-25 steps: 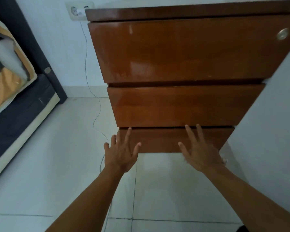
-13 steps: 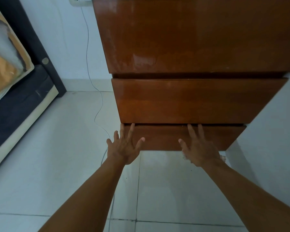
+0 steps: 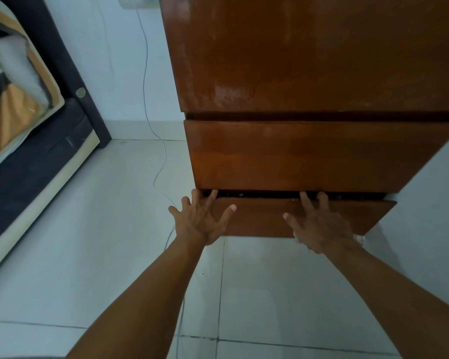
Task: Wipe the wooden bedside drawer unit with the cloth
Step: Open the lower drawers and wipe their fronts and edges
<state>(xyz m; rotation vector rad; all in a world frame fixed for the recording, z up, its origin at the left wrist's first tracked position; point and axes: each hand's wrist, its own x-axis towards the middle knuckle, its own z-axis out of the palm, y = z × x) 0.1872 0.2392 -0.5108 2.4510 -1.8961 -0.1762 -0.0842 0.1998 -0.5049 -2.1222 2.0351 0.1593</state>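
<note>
**BEDSIDE CORNER: CONTENTS, NEAR TO FAR**

Forearms, 2: bare, entering from the lower edge, reaching forward.

Floor [image 3: 62, 255], 1: pale tiles, dark grout lines.

Left hand [image 3: 201, 221], 1: wide, fingers straight and spread, holding nothing. Laid flat on the left end of the bottom drawer front [image 3: 259, 218], with the index fingertip at the dark slot above that front.

Right hand [image 3: 319, 229], 1: equally wide, fingers straight. Pressed on the same front, right of centre, with two fingertips up at the slot. Pale scraps, 2, one at either side of the heel of the hand; too small to identify.

Wooden drawer unit [image 3: 309, 73], 1: glossy reddish-brown, standing on the floor just beside a white side wall [image 3: 425, 203] at right. Drawer fronts in view, 3:
- bottom, under both hands, with a dark slot along its top edge and small pale specks inside;
- middle drawer front [image 3: 309, 154], untouched;
- top drawer front [image 3: 309, 53], largest in view, whitish smears at lower left.

Cable [image 3: 145, 81], 1: thin, white, hanging down the rear wall and looping onto the floor towards the left hand.

Bed [image 3: 36, 156], 1: far left, with a dark frame and a dark mattress side edged by a cream band. Bedding [image 3: 11, 112] striped orange, white and dark. Round metal fitting [image 3: 80, 92], 1, on the frame post.

Wall socket [image 3: 131, 1], 1: white, cut off by the top edge, at the head of the cable.
</note>
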